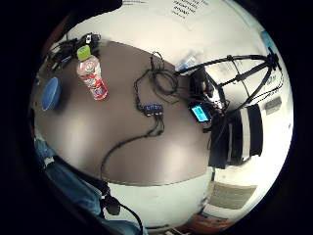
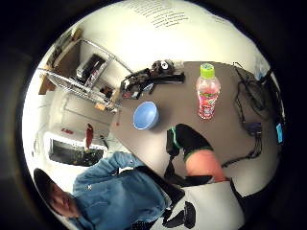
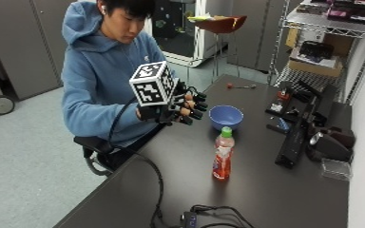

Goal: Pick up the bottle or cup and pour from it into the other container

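Green-capped bottle [image 3: 222, 152], red label unreadable, is stood beside blue bowl [image 3: 225, 116]; gloved right hand [image 3: 181, 108] is raised, fingers loosely curled, nothing held.

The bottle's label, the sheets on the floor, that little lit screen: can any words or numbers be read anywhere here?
Nothing can be read.
Bottle: red and white label, its print too blurred.
Printed sheet on the floor: dark lines of text, too small.
Small lit screen beside the table: blue glow, no legible characters.
Blue bowl: no marking visible.
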